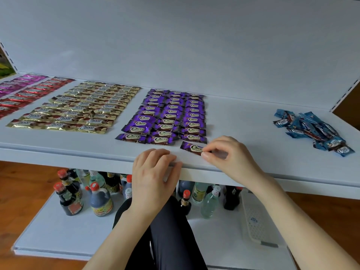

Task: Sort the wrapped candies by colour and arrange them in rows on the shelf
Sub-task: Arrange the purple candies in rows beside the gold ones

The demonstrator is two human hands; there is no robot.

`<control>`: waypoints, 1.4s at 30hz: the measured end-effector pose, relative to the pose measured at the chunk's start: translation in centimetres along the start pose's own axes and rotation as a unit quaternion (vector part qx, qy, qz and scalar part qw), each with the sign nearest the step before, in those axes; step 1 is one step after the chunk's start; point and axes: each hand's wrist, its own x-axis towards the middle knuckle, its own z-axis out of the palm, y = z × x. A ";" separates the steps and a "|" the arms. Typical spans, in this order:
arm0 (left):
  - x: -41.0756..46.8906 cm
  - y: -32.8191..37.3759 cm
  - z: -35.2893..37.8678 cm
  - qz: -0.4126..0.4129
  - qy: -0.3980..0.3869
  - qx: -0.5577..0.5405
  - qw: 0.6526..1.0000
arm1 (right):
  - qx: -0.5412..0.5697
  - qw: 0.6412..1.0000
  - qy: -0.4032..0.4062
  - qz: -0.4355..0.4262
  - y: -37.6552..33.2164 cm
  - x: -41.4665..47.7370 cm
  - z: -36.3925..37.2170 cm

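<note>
Left to right along the shelf [253, 117]:

- Pink rows [19, 82], red rows [33, 94] and gold block [81, 108] are laid out. Not in play.
- Purple block [167, 115]: three columns, wrappers lying long axis left-right.
- Left hand [153, 172]: fingers loosely curled, tips resting on the shelf's front edge below the purple block's middle column. Nothing visible in it.
- Loose purple candy [191, 148]: flat on the shelf just in front of the purple block's right column, apart from the last wrapper there. Long axis roughly left-right but skewed, with the left end further back than the right end.
- Right hand [229, 154]: thumb and fingertips pinch that candy's right end, other fingers tucked. It comes in from the candy's right, so the candy points leftward away from it.
- Blue pile [311, 131]: an unsorted heap, well apart to the right and further back.

My read: purple is nearly finished and this piece is being seated. What matters is the skew. The pinched end has to swing back a touch so the wrapper lies parallel to the row behind it, then slide in close. Right hand owns it; the left is near enough to steady the free end. Blue likely comes next, and the right hand is the nearer one.

Lower shelf holds bottles [97, 193] and a white tray [255, 217], irrelevant here.
</note>
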 end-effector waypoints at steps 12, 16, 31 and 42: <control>-0.1 -0.1 0.2 0.003 0.005 0.009 1.000 | -0.024 0.997 0.075 -0.027 0.6 0.6 1.2; -0.2 -0.1 0.3 0.005 0.010 0.009 1.000 | -0.028 0.996 0.076 -0.023 0.7 0.4 1.3; -0.1 -0.2 0.3 0.001 0.016 0.007 1.000 | -0.046 0.997 0.064 -0.009 0.8 0.7 1.6; -0.1 -0.2 0.2 0.016 0.000 0.023 1.000 | -0.061 0.989 0.113 -0.073 0.1 0.1 1.8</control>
